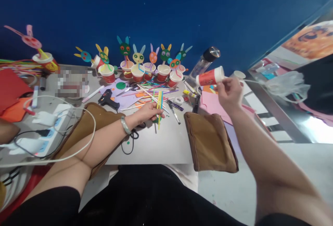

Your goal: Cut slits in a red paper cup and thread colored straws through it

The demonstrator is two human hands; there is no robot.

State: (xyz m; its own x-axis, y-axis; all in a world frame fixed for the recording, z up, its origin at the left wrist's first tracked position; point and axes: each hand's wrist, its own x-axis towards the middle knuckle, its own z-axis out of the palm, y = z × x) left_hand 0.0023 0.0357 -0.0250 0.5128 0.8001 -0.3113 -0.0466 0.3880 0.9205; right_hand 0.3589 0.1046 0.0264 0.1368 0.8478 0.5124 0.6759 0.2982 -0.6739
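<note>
My left hand [151, 112], with a bracelet at the wrist, pinches several thin strips [159, 109], yellow, blue and green, upright over the table's middle. On the right, my right hand [230, 90] holds a red paper cup [210, 76] by its rim end; the cup lies sideways in the air. Beneath and behind my left hand is a pile of coloured sticks [145, 95]. Paper cups with rabbit-like paper figures stand along the wall, among them one with a yellow figure [137, 72]. A clear bottle with a dark lid [201, 64] is left of the held cup.
A black glue gun [108, 99] lies left of the sticks. Scissors [127, 90], pens [174, 113] and tape [178, 100] surround the pile. Brown cloth pads [212, 142] lie at both sides. A power strip [56, 128] with cables is at left; pink paper [213, 104] is at right.
</note>
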